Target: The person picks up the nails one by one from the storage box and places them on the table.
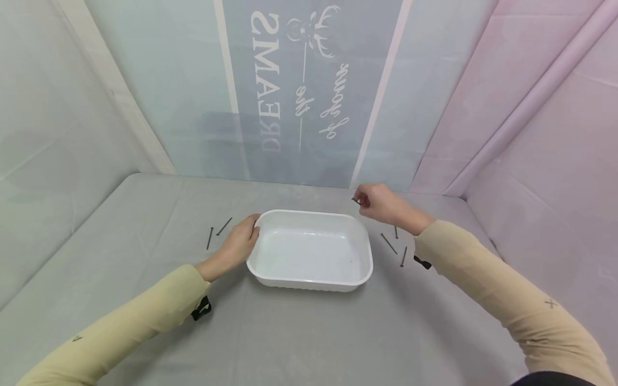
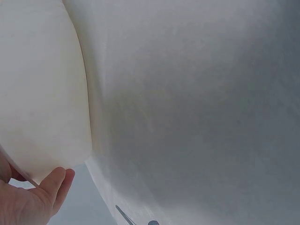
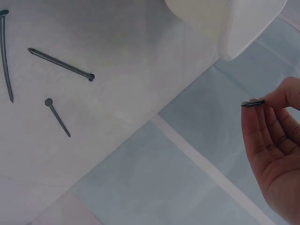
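A white rectangular baking dish (image 1: 309, 254) stands on the grey-covered table. My left hand (image 1: 238, 241) grips its left rim; in the left wrist view the fingers (image 2: 58, 185) lie against the outer wall. A short dark mark shows by the left thumb in the head view. Raised beyond the dish's far right corner, my right hand (image 1: 379, 203) pinches a dark nail (image 3: 253, 103) between thumb and fingertips. Below that hand, three loose nails lie right of the dish, one of them a slanted nail (image 1: 388, 243).
Two more nails lie left of the dish, an upright-looking nail (image 1: 210, 238) and a slanted nail (image 1: 224, 226). Fabric walls enclose the table on the sides, with a printed blue-grey cloth (image 1: 309, 134) behind it.
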`<action>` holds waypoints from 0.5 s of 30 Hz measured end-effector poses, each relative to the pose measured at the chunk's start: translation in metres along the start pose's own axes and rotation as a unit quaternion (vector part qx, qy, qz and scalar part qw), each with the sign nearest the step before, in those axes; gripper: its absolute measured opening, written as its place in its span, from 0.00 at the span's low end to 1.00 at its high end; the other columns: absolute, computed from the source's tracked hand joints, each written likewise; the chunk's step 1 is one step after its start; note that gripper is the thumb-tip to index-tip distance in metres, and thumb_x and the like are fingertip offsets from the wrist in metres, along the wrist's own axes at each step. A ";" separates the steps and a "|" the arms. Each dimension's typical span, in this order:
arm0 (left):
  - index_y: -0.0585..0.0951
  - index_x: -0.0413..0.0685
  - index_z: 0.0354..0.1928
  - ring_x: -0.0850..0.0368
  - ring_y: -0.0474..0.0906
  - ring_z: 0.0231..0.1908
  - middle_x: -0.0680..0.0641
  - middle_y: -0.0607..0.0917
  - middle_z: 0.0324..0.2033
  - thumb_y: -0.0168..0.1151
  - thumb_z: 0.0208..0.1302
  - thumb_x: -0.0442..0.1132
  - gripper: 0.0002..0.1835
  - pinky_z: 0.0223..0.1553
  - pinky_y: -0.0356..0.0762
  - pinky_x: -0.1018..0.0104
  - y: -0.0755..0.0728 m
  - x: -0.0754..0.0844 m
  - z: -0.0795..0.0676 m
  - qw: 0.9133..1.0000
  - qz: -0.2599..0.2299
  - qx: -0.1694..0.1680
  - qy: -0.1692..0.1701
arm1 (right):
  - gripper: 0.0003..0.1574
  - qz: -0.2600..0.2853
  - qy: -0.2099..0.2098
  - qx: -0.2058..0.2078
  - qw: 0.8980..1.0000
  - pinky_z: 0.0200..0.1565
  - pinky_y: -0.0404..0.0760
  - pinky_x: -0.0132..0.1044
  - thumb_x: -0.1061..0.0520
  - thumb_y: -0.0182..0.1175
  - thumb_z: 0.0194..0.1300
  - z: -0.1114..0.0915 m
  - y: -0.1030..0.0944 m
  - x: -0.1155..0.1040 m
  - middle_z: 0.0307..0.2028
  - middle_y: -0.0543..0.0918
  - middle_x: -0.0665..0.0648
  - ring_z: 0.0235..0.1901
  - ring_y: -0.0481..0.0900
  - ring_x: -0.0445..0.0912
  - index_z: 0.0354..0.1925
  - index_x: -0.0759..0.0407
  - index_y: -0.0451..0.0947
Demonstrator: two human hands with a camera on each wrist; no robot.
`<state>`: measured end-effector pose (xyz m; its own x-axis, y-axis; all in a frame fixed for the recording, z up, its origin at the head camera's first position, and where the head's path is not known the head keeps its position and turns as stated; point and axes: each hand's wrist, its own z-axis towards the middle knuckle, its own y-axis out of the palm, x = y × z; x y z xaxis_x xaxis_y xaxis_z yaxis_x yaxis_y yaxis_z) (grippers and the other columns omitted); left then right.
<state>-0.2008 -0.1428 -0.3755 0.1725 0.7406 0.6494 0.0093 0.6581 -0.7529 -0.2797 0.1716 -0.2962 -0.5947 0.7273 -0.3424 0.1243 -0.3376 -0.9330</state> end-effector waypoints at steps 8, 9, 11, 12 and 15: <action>0.62 0.27 0.60 0.40 0.67 0.57 0.30 0.70 0.55 0.41 0.69 0.31 0.21 0.54 0.70 0.53 0.001 -0.001 -0.001 1.000 0.001 -0.001 0.003 | 0.12 0.003 0.057 0.005 0.998 0.29 0.76 0.37 0.69 0.55 0.51 -0.002 0.007 0.012 0.29 0.79 0.61 0.28 0.75 0.48 0.38 0.70 0.74; 0.62 0.27 0.60 0.40 0.67 0.57 0.30 0.70 0.55 0.41 0.69 0.31 0.21 0.54 0.70 0.53 0.001 -0.001 -0.001 1.000 0.001 -0.001 0.003 | 0.13 0.005 0.066 0.003 0.998 0.29 0.76 0.36 0.69 0.55 0.52 -0.003 0.008 0.013 0.29 0.79 0.61 0.28 0.75 0.48 0.39 0.71 0.74; 0.62 0.27 0.60 0.40 0.67 0.56 0.30 0.70 0.55 0.41 0.69 0.31 0.20 0.54 0.70 0.53 0.001 -0.002 -0.001 1.000 0.000 0.000 0.005 | 0.13 0.010 0.087 0.001 0.996 0.28 0.75 0.36 0.68 0.55 0.52 -0.003 0.009 0.016 0.30 0.79 0.62 0.28 0.75 0.48 0.40 0.71 0.74; 0.62 0.27 0.60 0.40 0.67 0.56 0.30 0.70 0.55 0.41 0.69 0.31 0.20 0.54 0.70 0.53 0.001 -0.002 -0.001 1.000 0.000 0.000 0.006 | 0.14 0.011 0.095 0.002 0.995 0.28 0.75 0.36 0.68 0.55 0.52 -0.003 0.010 0.017 0.30 0.79 0.62 0.28 0.75 0.48 0.40 0.71 0.74; 0.62 0.27 0.60 0.40 0.67 0.56 0.30 0.70 0.55 0.41 0.69 0.31 0.20 0.54 0.70 0.53 0.002 -0.003 -0.001 1.000 -0.002 0.001 0.007 | 0.15 0.019 0.117 0.003 0.993 0.29 0.76 0.37 0.68 0.55 0.53 -0.003 0.012 0.020 0.32 0.79 0.64 0.29 0.75 0.50 0.41 0.72 0.74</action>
<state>-0.2009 -0.1441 -0.3791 0.1866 0.7365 0.6502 0.0073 0.6608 -0.7505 -0.2877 0.1833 -0.3146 -0.3880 0.8328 -0.3949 0.1373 -0.3714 -0.9183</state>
